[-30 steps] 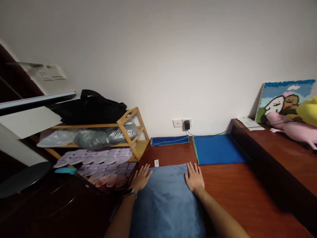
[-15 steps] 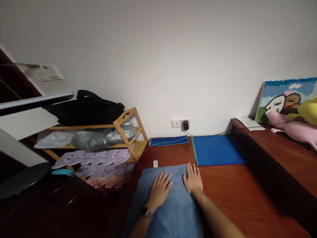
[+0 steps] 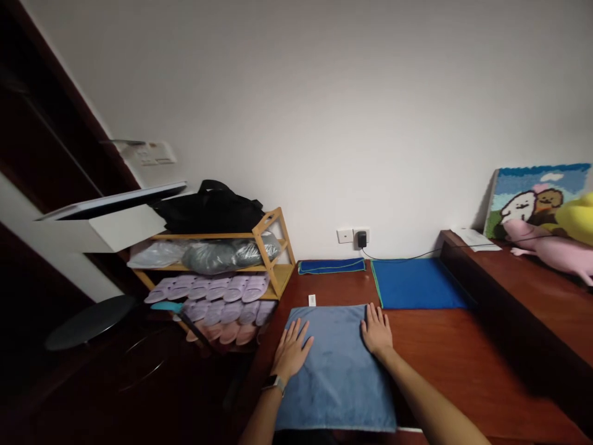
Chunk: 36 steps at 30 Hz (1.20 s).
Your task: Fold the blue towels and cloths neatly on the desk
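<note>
A grey-blue towel (image 3: 337,371) lies spread flat on the reddish wooden table (image 3: 440,352) in front of me. My left hand (image 3: 291,352) rests flat on its left part, fingers stretched out, a watch on the wrist. At the towel's far right corner lies my right hand (image 3: 377,330), also flat with fingers spread. Neither hand holds anything.
A bright blue cloth (image 3: 417,284) and a folded blue cloth (image 3: 331,266) lie further back by the wall socket (image 3: 361,237). A wooden rack (image 3: 273,253) with slippers and bags stands left. A raised ledge (image 3: 509,284) with plush toys runs along the right.
My left hand slid from the towel's far left corner inward, then back toward its left side. The right hand stayed at the far right corner. The view shifted.
</note>
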Tool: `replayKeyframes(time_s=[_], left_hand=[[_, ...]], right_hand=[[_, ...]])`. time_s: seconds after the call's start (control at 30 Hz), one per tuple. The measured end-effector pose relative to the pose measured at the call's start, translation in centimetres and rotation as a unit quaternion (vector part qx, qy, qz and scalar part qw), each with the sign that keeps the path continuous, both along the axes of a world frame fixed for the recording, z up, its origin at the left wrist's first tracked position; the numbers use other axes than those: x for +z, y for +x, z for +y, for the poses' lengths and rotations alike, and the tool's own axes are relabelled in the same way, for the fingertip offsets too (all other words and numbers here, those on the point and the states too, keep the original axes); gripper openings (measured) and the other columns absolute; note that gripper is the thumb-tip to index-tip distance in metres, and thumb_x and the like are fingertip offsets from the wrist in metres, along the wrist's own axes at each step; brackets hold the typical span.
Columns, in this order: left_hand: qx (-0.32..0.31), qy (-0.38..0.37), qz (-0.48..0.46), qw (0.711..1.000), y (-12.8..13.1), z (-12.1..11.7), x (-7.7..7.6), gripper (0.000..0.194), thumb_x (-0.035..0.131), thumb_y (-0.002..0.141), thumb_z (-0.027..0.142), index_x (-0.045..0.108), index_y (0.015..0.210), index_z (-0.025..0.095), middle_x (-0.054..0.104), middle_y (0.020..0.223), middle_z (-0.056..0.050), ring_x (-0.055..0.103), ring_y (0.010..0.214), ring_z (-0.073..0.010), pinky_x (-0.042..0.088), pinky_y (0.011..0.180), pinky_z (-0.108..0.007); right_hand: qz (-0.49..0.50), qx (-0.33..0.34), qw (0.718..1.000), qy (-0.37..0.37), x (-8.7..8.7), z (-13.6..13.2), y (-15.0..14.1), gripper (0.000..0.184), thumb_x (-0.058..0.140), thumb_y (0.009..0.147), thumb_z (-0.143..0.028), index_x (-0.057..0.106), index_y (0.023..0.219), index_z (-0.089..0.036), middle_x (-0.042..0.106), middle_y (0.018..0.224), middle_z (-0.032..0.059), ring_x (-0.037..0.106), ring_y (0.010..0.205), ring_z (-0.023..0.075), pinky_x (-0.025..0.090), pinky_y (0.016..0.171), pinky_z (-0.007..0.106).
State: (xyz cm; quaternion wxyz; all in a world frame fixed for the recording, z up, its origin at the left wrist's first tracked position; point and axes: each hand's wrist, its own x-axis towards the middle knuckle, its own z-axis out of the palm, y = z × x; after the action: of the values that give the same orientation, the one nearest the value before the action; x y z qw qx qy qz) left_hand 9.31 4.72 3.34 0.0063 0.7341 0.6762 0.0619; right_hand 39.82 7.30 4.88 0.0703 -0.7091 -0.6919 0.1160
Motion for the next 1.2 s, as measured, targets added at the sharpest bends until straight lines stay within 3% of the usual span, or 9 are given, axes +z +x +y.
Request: replayKeyframes(time_s=[0.1,0.23,0.33,0.43,0.53,0.7,0.8,1.03,1.2], left_hand=[[0.013,0.031,-0.004,0.999,1.4,-0.7,0.4,0.06,0.038,0.104,0.05,0.045,0.156,0.021,0.036,0.166,-0.013,0.031,0.155,-0.0286,0.026,0.127,-0.051],[-0.044,0.138,-0.037,0.989,7.7,-3.4,-0.8,0.054,0.033,0.106,0.044,0.048,0.154,0.024,0.035,0.168,-0.01,0.03,0.156,-0.0282,0.029,0.126,-0.051],[-0.117,0.117,-0.06,0.984,12.9,-5.2,-1.4,0.053,0.037,0.105,0.05,0.047,0.154,0.033,0.038,0.167,-0.006,0.033,0.155,-0.0285,0.03,0.125,-0.054],[-0.114,0.066,-0.075,0.988,14.6,-5.7,-1.4,0.056,0.036,0.104,0.056,0.047,0.155,0.034,0.043,0.164,-0.007,0.037,0.153,-0.0286,0.03,0.125,-0.055],[-0.083,0.052,-0.081,0.992,12.2,-5.7,-1.3,0.058,0.036,0.102,0.061,0.045,0.155,0.038,0.04,0.166,-0.005,0.034,0.154,-0.0291,0.028,0.125,-0.054],[0.026,0.062,-0.059,0.996,4.6,-7.0,-2.1,0.064,0.038,0.1,0.065,0.045,0.156,0.033,0.037,0.167,-0.007,0.031,0.155,-0.0309,0.026,0.125,-0.052],[0.035,0.062,-0.05,0.996,2.0,-7.3,-2.5,0.067,0.038,0.1,0.066,0.044,0.156,0.032,0.036,0.168,-0.008,0.032,0.155,-0.0307,0.025,0.126,-0.052],[0.018,0.052,-0.029,0.998,3.1,-5.5,-1.5,0.065,0.039,0.1,0.063,0.044,0.156,0.031,0.037,0.167,-0.01,0.031,0.155,-0.0299,0.026,0.125,-0.051],[0.008,0.044,-0.008,0.999,2.2,-5.6,-1.0,0.064,0.035,0.102,0.061,0.042,0.158,0.03,0.034,0.168,-0.011,0.03,0.156,-0.0276,0.026,0.125,-0.049]], right_hand=[[0.015,0.016,0.999,0.026,-0.2,-3.5,0.0,0.065,0.023,0.103,-0.04,0.021,0.166,-0.02,0.011,0.173,-0.0021,0.008,0.16,0.0252,0.005,0.129,0.045],[0.027,0.051,0.998,-0.004,-1.6,-7.3,0.6,0.069,0.022,0.104,-0.05,0.022,0.165,-0.019,0.013,0.172,-0.0016,0.009,0.16,0.0243,0.006,0.129,0.043],[0.006,0.057,0.998,0.001,-1.5,-8.0,1.2,0.07,0.021,0.104,-0.048,0.019,0.165,-0.015,0.012,0.172,0.0003,0.007,0.16,0.0226,0.004,0.13,0.043],[-0.02,0.058,0.998,-0.007,-1.3,-7.6,1.6,0.07,0.019,0.104,-0.048,0.016,0.165,-0.014,0.012,0.172,0.0006,0.008,0.16,0.023,0.004,0.129,0.045],[-0.04,0.057,0.998,-0.009,-1.7,-7.2,1.7,0.071,0.017,0.104,-0.049,0.014,0.165,-0.014,0.011,0.172,0.0016,0.01,0.16,0.0239,0.005,0.129,0.047],[-0.053,0.056,0.997,-0.009,-2.5,-7.0,1.8,0.07,0.016,0.105,-0.05,0.012,0.166,-0.015,0.009,0.173,0.0028,0.01,0.16,0.0235,0.004,0.129,0.047],[-0.056,0.054,0.997,-0.018,-1.9,-7.1,1.6,0.07,0.018,0.105,-0.049,0.013,0.165,-0.014,0.009,0.173,0.0033,0.01,0.16,0.0233,0.005,0.129,0.046],[-0.028,0.043,0.998,-0.021,-1.5,-10.8,1.3,0.068,0.021,0.105,-0.051,0.021,0.165,-0.019,0.016,0.172,0.0011,0.013,0.159,0.0299,0.014,0.128,0.047],[0.0,0.057,0.998,-0.003,-1.9,-12.8,2.0,0.068,0.022,0.104,-0.055,0.021,0.165,-0.023,0.013,0.172,-0.0037,0.008,0.16,0.0274,0.009,0.129,0.044]])
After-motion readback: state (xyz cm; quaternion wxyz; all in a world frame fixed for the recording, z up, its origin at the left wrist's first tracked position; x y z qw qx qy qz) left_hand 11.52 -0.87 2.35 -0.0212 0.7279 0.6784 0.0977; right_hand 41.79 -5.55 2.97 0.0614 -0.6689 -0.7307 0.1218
